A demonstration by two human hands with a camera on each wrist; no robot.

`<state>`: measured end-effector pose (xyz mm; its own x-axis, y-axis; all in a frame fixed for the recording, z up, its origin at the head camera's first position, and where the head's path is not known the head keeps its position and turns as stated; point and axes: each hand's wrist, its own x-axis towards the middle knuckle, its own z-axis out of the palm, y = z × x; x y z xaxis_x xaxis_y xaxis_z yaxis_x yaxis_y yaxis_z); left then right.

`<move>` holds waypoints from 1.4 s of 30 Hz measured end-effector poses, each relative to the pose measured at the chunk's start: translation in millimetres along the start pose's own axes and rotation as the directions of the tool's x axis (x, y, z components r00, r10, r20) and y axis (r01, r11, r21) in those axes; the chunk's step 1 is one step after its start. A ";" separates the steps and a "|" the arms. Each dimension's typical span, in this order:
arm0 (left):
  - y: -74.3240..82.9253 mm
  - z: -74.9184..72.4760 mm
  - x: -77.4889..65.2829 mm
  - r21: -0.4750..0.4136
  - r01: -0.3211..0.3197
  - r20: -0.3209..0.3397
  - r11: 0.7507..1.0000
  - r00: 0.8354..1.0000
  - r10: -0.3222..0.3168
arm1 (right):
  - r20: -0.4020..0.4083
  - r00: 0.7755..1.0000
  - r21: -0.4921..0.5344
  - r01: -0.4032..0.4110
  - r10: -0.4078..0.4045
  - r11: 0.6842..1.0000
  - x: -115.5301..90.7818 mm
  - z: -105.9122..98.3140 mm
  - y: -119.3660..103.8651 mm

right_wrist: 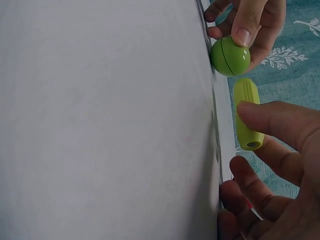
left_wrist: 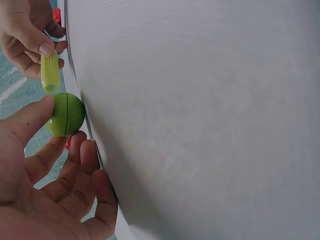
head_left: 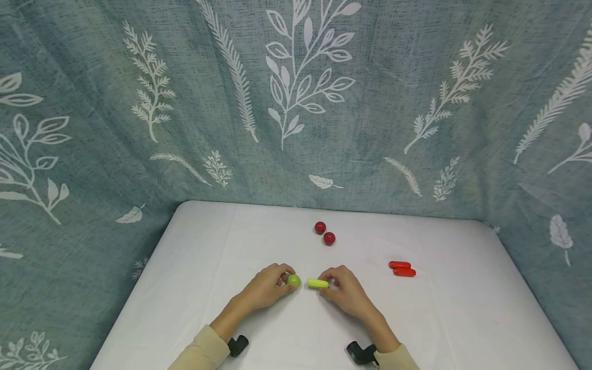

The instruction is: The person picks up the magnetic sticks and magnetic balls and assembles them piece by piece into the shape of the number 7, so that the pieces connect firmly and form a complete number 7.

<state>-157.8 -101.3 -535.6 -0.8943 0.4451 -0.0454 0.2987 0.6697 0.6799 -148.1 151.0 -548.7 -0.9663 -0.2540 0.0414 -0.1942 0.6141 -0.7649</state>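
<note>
My left hand (head_left: pixel 269 285) pinches a round green ball (head_left: pixel 293 280) between thumb and fingers; a thin seam line runs around the ball in the left wrist view. Facing it, my right hand (head_left: pixel 344 291) holds a small yellow-green ribbed cylinder (head_left: pixel 317 283) by thumb and index finger. The cylinder has a small hole in its end, seen in the right wrist view (right_wrist: pixel 251 144). It points toward the ball, with a narrow gap between the two in the head view. Both hands are low over the white tabletop near its middle.
Two dark red balls (head_left: pixel 325 233) lie farther back on the white table (head_left: pixel 222 241). To the right, two red cylinders (head_left: pixel 402 269) lie side by side. Black wrist devices (head_left: pixel 359 353) show near both sleeves. A leaf-patterned green curtain (head_left: pixel 370 128) stands behind the table.
</note>
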 end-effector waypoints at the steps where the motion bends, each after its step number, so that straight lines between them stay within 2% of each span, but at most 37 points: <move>1: 0.1 0.0 0.1 -0.002 -0.001 0.000 1.000 1.000 0.001 | 0.002 1.000 -0.003 -0.001 0.001 1.000 0.4 1.0 0.0; 14: 0.5 0.7 -0.3 -0.035 -0.010 0.005 0.999 1.000 0.010 | 0.021 0.998 -0.043 0.056 -0.055 0.998 2.6 6.0 -5.9; 26: -0.3 1.0 -0.1 -0.015 -0.036 0.004 0.999 0.999 0.036 | 0.015 0.999 -0.044 0.052 -0.052 0.998 2.6 7.3 -9.0; 42: -0.9 2.1 1.2 -0.002 -0.003 0.006 1.000 1.000 0.003 | 0.016 0.999 -0.048 0.041 -0.040 0.998 3.8 8.8 -8.0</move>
<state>-158.5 -100.1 -537.8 -0.8913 0.4508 -0.0483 0.3006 0.6674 0.6813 -148.7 138.6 -548.1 -0.9550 -0.2901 0.0620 -0.2413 0.6382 -0.7310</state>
